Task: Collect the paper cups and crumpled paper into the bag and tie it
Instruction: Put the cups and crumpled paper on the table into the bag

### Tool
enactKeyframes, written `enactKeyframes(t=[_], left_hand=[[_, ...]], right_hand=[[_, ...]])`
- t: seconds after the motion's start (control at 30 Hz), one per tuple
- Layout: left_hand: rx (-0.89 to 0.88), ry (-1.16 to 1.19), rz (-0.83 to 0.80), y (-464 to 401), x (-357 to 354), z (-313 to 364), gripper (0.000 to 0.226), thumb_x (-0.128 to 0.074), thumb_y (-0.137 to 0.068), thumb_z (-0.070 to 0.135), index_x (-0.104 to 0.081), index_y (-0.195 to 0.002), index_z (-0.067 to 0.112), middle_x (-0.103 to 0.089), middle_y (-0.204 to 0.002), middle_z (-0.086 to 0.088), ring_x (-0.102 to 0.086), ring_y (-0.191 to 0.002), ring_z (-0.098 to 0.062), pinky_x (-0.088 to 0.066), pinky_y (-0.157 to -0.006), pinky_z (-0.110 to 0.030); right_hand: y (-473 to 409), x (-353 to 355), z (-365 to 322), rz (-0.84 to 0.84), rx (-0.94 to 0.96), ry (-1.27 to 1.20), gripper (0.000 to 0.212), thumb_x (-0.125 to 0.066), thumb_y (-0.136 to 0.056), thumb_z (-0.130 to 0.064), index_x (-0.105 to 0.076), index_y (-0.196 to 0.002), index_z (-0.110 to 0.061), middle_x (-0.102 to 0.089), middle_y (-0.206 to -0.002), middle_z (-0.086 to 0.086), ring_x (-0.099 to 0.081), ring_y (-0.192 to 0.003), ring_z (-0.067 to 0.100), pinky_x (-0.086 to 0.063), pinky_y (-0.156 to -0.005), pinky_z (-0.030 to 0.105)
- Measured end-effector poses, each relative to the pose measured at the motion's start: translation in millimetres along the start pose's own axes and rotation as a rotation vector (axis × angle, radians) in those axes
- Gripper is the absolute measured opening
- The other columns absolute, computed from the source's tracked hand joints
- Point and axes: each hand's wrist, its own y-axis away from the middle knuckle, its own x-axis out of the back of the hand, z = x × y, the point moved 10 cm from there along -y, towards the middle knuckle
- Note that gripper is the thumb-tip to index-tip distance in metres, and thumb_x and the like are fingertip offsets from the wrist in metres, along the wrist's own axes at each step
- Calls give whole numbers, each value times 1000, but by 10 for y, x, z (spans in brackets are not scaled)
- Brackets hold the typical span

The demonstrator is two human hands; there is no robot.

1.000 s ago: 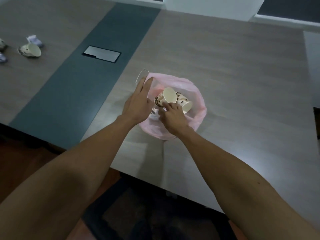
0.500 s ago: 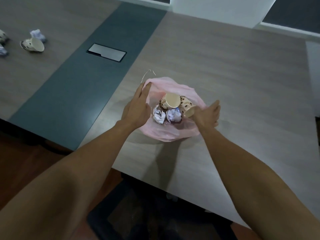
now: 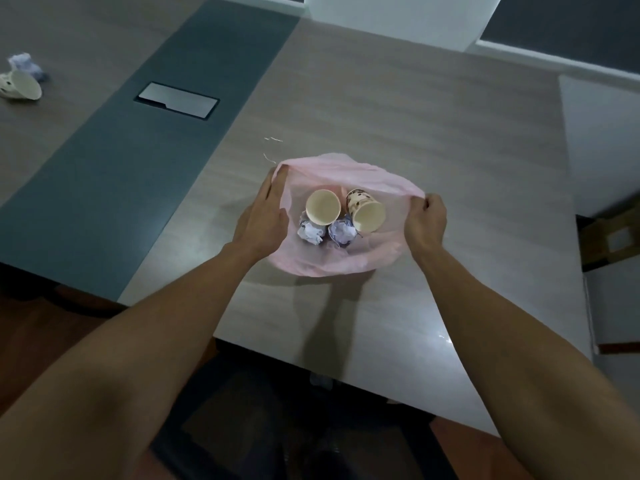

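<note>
A thin pink plastic bag [image 3: 346, 261] sits open on the wooden table. Inside it lie two paper cups, one plain-looking [image 3: 322, 206] and one with brown spots [image 3: 367, 211], mouths towards me. Two crumpled paper balls [image 3: 311, 233] [image 3: 342, 231] lie in front of them. My left hand [image 3: 265, 220] holds the bag's left rim, fingers stretched along the plastic. My right hand [image 3: 426, 221] pinches the right rim with curled fingers. Far left on the table lie another paper cup [image 3: 20, 85] and a crumpled paper [image 3: 26, 64].
A dark grey strip [image 3: 138, 161] runs down the table with a metal cable hatch [image 3: 178, 105] in it. The table's near edge is just below my forearms. A cardboard box [image 3: 613, 237] sits beyond the right edge. A thin white drawstring [image 3: 272, 147] lies behind the bag.
My right hand left the bag's inside, moved to the right rim and now pinches it. The bag's mouth is pulled wider. My view has shifted right.
</note>
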Motion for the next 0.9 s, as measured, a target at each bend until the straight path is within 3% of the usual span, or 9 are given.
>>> enactKeyframes(t=[0.2,0.3,0.4,0.47,0.57,0.63,0.73,0.9], left_hand=[[-78,33,-25,157,-337,332,92,-56,-93,13,2,-161,36,0,-170,8,-62,-111,-37,-54,-81,-43],[-93,1,-37,268,-453,426,96,-61,-93,17,5,-161,36,6,-170,2,-56,-124,-37,-53,-81,-40],[-76,-26,-29,379,-450,427,101,-65,-92,20,7,-159,43,12,-170,-2,-44,-138,-41,-51,-94,-48],[-61,-56,-30,479,-406,442,101,-66,-91,22,4,-158,49,14,-170,-2,-40,-140,-44,-49,-99,-52],[-37,-68,-11,681,-286,518,93,-66,-91,23,-7,-158,49,10,-170,1,-34,-144,-44,-47,-103,-56],[4,-50,20,852,-187,553,85,-66,-92,23,-15,-157,42,5,-170,-1,-33,-145,-42,-46,-105,-57],[59,-22,57,1172,-102,542,77,-64,-93,22,-23,-158,28,-6,-169,-7,-33,-146,-39,-42,-108,-53],[36,51,8,1842,-41,510,64,-58,-94,24,-36,-154,24,-29,-163,-4,-37,-145,-28,-42,-110,-49]], right_hand=[[129,435,344,-31,32,67,20,-41,-104,-23,-55,-97,-10,-58,-93,5,-53,-84,22,-37,-67,31],[184,522,518,-89,57,119,20,-43,-103,-26,-56,-100,-11,-60,-94,4,-56,-84,23,-39,-64,31],[220,540,588,-149,109,176,24,-46,-102,-29,-61,-108,-10,-64,-100,6,-62,-91,27,-46,-71,33],[286,540,596,-195,134,206,28,-47,-103,-30,-60,-120,-12,-65,-111,8,-64,-102,31,-55,-84,42],[428,625,576,-226,158,315,54,-53,-104,-29,-39,-152,-10,-48,-151,14,-48,-137,33,-42,-114,48],[537,740,550,-217,171,319,59,-55,-103,-24,-33,-156,-9,-42,-157,14,-43,-142,33,-37,-115,46],[744,885,519,-220,209,306,52,-57,-98,-19,-44,-148,-9,-51,-146,17,-52,-131,36,-44,-108,45],[1286,1034,526,-278,222,338,52,-59,-96,-18,-47,-147,-11,-54,-144,17,-56,-127,35,-46,-107,48]])
